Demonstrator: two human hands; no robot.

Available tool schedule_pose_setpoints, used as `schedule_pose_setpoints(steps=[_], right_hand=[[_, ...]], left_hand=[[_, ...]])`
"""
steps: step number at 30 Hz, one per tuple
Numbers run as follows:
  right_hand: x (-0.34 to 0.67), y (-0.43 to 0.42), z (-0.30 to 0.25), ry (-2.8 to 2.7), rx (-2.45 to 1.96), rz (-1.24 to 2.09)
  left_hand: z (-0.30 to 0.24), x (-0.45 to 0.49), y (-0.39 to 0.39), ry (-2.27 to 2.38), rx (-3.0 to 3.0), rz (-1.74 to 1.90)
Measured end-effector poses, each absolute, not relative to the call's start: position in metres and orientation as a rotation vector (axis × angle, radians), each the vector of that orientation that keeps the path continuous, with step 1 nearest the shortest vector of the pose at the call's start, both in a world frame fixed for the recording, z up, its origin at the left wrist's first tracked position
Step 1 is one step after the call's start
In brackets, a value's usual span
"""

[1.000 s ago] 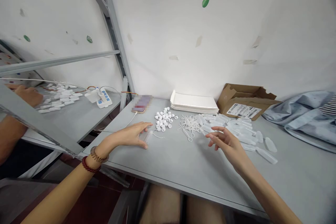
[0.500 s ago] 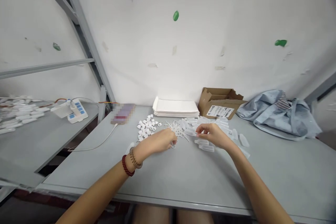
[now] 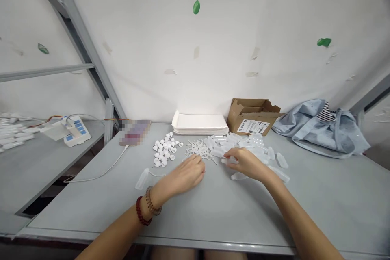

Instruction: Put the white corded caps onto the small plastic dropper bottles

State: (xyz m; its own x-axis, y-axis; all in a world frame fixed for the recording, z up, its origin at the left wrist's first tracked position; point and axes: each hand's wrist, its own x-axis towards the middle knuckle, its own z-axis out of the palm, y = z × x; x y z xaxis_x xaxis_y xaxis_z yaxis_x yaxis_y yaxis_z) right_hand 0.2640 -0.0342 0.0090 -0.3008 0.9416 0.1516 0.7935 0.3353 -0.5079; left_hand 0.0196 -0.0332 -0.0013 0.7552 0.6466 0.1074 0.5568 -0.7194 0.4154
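Observation:
My left hand (image 3: 191, 172), with two beaded bracelets on the wrist, is low over the table with its fingers curled under; whatever they hold is hidden. Just beyond it lies a heap of thin white looped plastic strips (image 3: 199, 148). My right hand (image 3: 246, 163) has thumb and fingers closed around a small translucent plastic bottle (image 3: 230, 160). Another bottle (image 3: 239, 176) lies beneath that hand. More translucent bottles (image 3: 254, 141) are piled behind it. Left of the strips sit several white caps (image 3: 164, 150). A single bottle (image 3: 141, 178) with a strip at its neck lies near my left wrist.
A stack of white trays or boxes (image 3: 201, 122) and an open cardboard box (image 3: 240, 115) stand against the wall. A light-blue cloth bag (image 3: 323, 134) lies at right. The phone (image 3: 135, 133) trails a white cable. A power strip (image 3: 76, 131) sits on the left-hand table.
My left hand has moved slightly nearer to me and turned its back up, hiding the white loop seen before. My right hand has come down onto the front bottles. The view has shifted a little.

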Motion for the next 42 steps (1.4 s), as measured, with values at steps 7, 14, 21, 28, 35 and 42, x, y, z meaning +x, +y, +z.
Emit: schedule_pose_setpoints(steps=[7,14,21,28,35,42], right_hand=[[0.236,-0.047,0.015,-1.994,-1.262,0.578],[0.216,-0.054,0.002,-2.027,-1.133,0.553],[0.212,-0.056,-0.001,-1.974,-1.172,0.548],[0.209,-0.056,-0.003,-1.934,-1.174,0.611],[0.204,-0.056,-0.004,-1.813,-1.148,0.788],[0.204,-0.054,-0.001,-1.470,-1.073,1.295]], left_hand=[[0.020,0.022,-0.028,0.947,1.472,0.760],[0.015,0.022,-0.027,0.891,1.195,0.802],[0.010,0.028,-0.032,0.960,1.344,0.818],[0.013,0.035,-0.036,1.097,1.294,0.835],[0.005,0.037,-0.039,1.234,1.601,0.861],[0.001,0.034,-0.040,1.119,2.142,0.955]])
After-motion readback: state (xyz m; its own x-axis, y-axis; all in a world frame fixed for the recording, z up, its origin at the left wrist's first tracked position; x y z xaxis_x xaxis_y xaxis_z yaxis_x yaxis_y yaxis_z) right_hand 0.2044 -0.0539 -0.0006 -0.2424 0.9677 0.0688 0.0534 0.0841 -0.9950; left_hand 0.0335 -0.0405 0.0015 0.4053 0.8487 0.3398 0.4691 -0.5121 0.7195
